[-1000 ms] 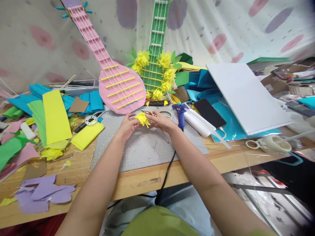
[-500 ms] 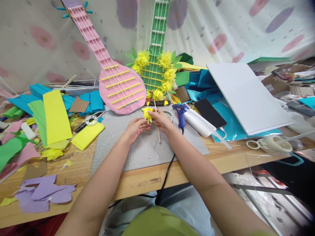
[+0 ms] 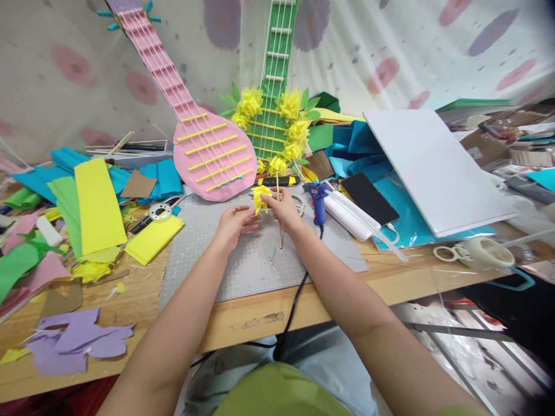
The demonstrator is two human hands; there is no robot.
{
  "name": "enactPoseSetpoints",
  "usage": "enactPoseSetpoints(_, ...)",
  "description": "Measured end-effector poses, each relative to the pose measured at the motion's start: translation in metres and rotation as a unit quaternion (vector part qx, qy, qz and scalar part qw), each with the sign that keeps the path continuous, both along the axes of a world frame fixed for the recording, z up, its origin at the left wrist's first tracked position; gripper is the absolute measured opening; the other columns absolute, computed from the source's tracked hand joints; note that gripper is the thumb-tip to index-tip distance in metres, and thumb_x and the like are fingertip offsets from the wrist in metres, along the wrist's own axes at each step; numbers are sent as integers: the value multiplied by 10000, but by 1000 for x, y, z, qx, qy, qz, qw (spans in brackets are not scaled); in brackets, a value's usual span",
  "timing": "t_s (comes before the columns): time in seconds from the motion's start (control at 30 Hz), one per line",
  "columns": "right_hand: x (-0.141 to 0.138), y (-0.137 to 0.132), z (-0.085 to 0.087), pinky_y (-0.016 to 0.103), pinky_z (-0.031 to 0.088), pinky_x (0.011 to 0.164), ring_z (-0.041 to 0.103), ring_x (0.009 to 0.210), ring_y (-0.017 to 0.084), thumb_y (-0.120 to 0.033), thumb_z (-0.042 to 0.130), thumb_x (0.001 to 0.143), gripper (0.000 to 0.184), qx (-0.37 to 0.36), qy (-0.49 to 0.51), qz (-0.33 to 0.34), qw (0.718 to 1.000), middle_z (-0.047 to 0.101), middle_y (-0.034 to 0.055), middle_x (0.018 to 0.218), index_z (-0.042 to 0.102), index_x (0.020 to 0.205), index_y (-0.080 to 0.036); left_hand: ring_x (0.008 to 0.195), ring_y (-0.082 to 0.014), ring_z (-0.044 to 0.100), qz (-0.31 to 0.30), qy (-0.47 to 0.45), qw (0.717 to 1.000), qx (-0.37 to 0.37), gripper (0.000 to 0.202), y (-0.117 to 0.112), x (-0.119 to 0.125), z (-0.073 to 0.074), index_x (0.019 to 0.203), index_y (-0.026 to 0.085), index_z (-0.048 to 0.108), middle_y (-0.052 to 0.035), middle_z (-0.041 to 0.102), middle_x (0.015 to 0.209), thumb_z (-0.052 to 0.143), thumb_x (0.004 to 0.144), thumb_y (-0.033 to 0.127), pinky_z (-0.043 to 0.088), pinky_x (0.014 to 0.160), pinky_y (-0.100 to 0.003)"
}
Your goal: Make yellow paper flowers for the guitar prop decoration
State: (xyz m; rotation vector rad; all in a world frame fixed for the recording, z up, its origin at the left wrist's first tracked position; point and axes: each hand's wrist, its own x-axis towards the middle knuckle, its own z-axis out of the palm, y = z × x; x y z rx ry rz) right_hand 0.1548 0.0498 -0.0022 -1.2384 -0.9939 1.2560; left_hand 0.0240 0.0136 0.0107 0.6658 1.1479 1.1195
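Well to the left of the gray mat [image 3: 195,260], torn purple paper [image 3: 82,344] lies near the front edge of the wooden table [image 3: 143,306], with green and pink scraps farther back. Closer to the mat on that side come a long yellow strip [image 3: 99,208], a folded yellow sheet [image 3: 155,240] just beside the mat's edge, and a white ring [image 3: 160,212] at its back left corner.

Behind the mat's left half leans a pink paper guitar [image 3: 214,153] with yellow bars and white strings. Over the middle of the mat, the left hand [image 3: 234,226] is half curled, its fingers parted and close to a yellow paper flower [image 3: 260,199]; it is hard to tell whether the fingertips touch the petals. The flower is above the mat, toward its back, between the two hands. The right hand [image 3: 286,211] has its thumb and fingers clamped on the flower's right side, and a thin wooden stick [image 3: 280,236] runs upright through the same grip.

Behind the mat stands a green guitar [image 3: 267,136] trimmed with yellow flowers, a black and yellow knife [image 3: 284,181] below it. On the mat's right part rests a blue glue gun [image 3: 318,202]. Right of the mat lie a black phone [image 3: 368,198] and, farther off, a white board [image 3: 437,173].
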Motion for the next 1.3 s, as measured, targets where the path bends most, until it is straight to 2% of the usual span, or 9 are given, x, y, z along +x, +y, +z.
enactPoseSetpoints(0.1, -2, -1, 0, 158, 292, 446, 504, 658, 86, -423, 721, 534, 562, 13, 5, -9, 1000, 478, -26, 791, 413, 952, -205, 677, -178, 657, 8, 6, 1000, 5, 315, 0, 1, -1, 824, 135, 520, -73, 662, 758, 736, 594, 138, 521, 598, -293)
enactPoseSetpoints(0.2, -4, -4, 2, 150, 277, 437, 503, 666, 86, -399, 734, 523, 573, 26, 13, 11, 1000, 475, -26, 798, 412, 958, -210, 673, -168, 646, 30, -8, 999, -10, 342, 2, 0, -1, 825, 138, 519, -68, 656, 748, 740, 566, 104, 515, 600, -291)
enactPoseSetpoints(0.33, -4, -7, 6, 150, 247, 411, 463, 597, 64, -351, 741, 524, 569, 25, 28, 62, 997, 514, -23, 825, 415, 972, -223, 586, -102, 590, 77, -39, 996, -31, 275, 6, -3, -1, 779, 145, 513, -8, 616, 667, 672, 582, 36, 497, 583, -245)
enactPoseSetpoints(0.5, -3, -9, 10, 154, 196, 390, 422, 548, 57, -331, 738, 523, 545, 8, 33, 89, 995, 516, -37, 754, 431, 959, -219, 555, -75, 551, 120, -65, 991, 5, 205, 7, -2, 0, 748, 151, 503, 26, 573, 607, 604, 623, 23, 489, 567, -217)
enactPoseSetpoints(0.63, -3, -8, 10, 155, 150, 378, 406, 529, 50, -337, 737, 523, 524, 2, 42, 80, 996, 508, -44, 725, 436, 934, -216, 567, -77, 565, 83, -87, 993, -7, 180, 6, -2, 0, 760, 142, 522, 4, 603, 649, 641, 644, 75, 482, 541, -201)
enactPoseSetpoints(0.77, -3, -7, 6, 149, 147, 372, 455, 565, 63, -341, 738, 529, 523, 9, 45, 72, 996, 511, -38, 735, 430, 933, -218, 548, -70, 566, 39, -85, 995, -33, 195, 6, -1, -1, 766, 132, 534, -7, 619, 655, 674, 643, 75, 473, 526, -187)
enactPoseSetpoints(0.97, -4, -8, 8, 141, 132, 359, 512, 602, 85, -329, 753, 511, 560, -6, 56, 88, 995, 527, -19, 774, 423, 951, -222, 549, -76, 573, 109, -77, 990, -33, 286, 8, -4, -3, 789, 152, 510, 4, 623, 651, 682, 613, 9, 460, 511, -178)
enactPoseSetpoints(1.1, -3, -10, 13, 139, 131, 353, 526, 613, 83, -305, 756, 507, 562, -13, 78, 91, 993, 520, -15, 801, 418, 949, -223, 498, -58, 532, 106, -96, 989, -24, 209, 10, -8, -5, 769, 156, 530, 27, 580, 598, 672, 649, 62, 456, 501, -175)
enactPoseSetpoints(1.3, -4, -13, 16, 124, 122, 346, 514, 600, 63, -305, 729, 542, 499, -9, 91, 113, 989, 517, -24, 784, 422, 926, -220, 566, -97, 587, 125, -90, 988, 9, 210, 10, -5, -4, 755, 164, 464, -10, 625, 661, 622, 675, 52, 479, 544, -214)
